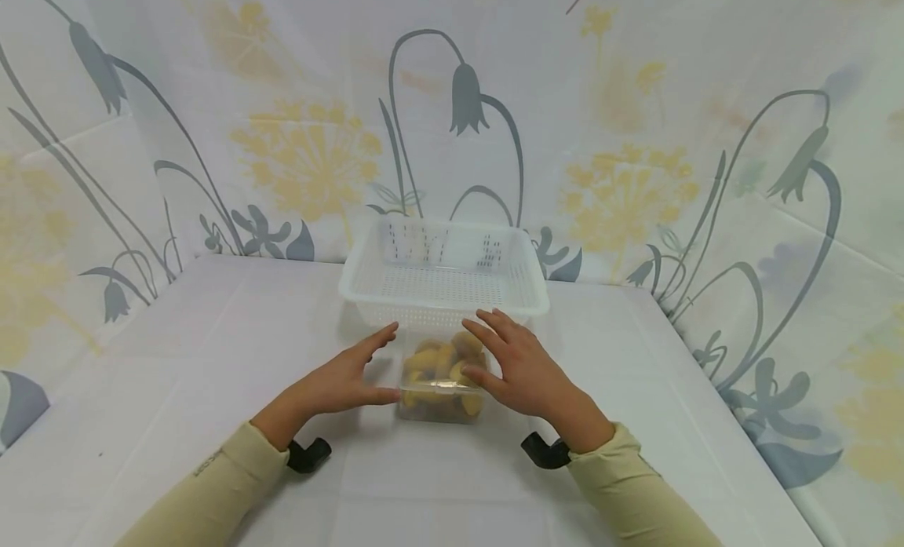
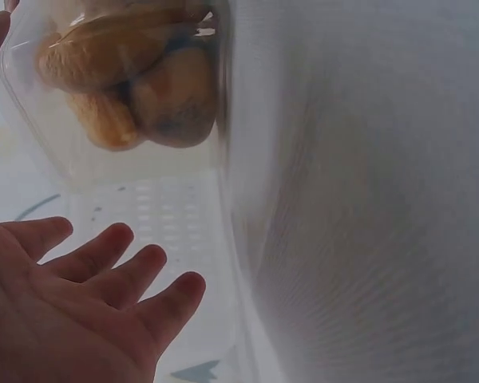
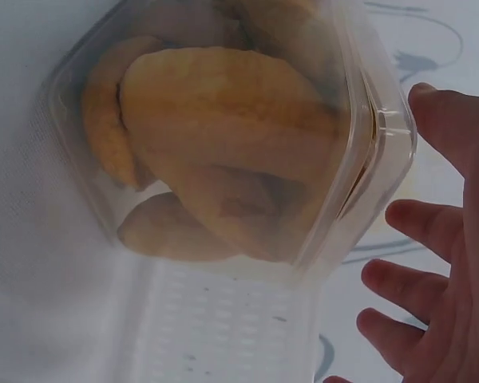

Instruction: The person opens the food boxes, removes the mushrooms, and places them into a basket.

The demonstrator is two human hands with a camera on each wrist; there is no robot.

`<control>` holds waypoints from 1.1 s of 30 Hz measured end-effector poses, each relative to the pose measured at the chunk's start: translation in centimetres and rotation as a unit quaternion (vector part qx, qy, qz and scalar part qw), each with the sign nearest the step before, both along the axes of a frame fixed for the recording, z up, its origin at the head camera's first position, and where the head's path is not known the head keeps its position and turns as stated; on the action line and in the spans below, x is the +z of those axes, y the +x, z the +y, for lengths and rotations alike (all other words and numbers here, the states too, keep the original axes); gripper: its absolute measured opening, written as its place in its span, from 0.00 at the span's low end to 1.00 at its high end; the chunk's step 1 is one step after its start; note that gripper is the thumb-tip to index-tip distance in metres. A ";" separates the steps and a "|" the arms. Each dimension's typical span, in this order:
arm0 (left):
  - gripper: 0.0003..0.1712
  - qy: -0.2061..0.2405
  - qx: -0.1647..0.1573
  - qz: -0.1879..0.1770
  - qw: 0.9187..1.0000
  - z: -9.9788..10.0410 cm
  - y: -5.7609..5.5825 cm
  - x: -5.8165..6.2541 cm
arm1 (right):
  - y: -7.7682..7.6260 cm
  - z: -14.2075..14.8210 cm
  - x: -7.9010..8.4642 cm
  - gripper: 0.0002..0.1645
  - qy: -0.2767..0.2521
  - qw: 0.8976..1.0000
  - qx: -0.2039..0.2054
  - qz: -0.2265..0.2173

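A clear plastic box [image 1: 438, 388] with a lid stands on the white-covered table, holding several yellow-brown, bread-like pieces [image 3: 231, 120]. To its left my left hand [image 1: 339, 384] reaches forward with fingers spread and the thumb pointing at the box's edge. On the other side, my right hand [image 1: 528, 374] has its fingers extended, and in the head view its thumb overlaps the box's right part. From the right wrist, the thumb tip [image 3: 421, 94] shows right at the lid's rim. Neither hand grips anything.
A white perforated plastic basket [image 1: 445, 302] stands right behind the box, near the back of the table [image 1: 247, 327]. Behind it hangs a floral curtain [image 1: 318, 162], which also runs along both sides. Black curved pieces [image 1: 308, 456] show at both wrists.
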State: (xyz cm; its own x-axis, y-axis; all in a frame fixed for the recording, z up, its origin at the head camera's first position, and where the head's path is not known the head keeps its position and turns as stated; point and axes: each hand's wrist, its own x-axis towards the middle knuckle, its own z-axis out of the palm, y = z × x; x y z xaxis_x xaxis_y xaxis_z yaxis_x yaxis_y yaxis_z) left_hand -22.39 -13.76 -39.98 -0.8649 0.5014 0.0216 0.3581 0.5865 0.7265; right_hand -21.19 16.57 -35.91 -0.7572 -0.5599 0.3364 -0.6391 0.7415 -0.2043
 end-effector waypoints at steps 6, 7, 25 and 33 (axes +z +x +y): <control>0.64 0.016 -0.011 -0.022 1.000 0.6 -0.3 -0.3 | 0.1 -0.7 -0.4 0.38 0.002 1.000 0.017 0.006; 0.65 0.021 -0.015 -0.025 0.999 0.7 -0.4 -0.4 | 0.1 -0.8 -0.5 0.38 0.003 1.000 0.019 0.006; 0.68 0.038 -0.017 -0.089 0.995 2.0 -0.9 -0.7 | 0.9 -2.4 -0.8 0.39 0.022 0.999 0.035 0.002; 0.71 0.046 -0.006 -0.109 0.993 2.6 -1.1 -0.8 | 0.6 -2.7 -1.8 0.44 0.042 0.998 0.038 -0.005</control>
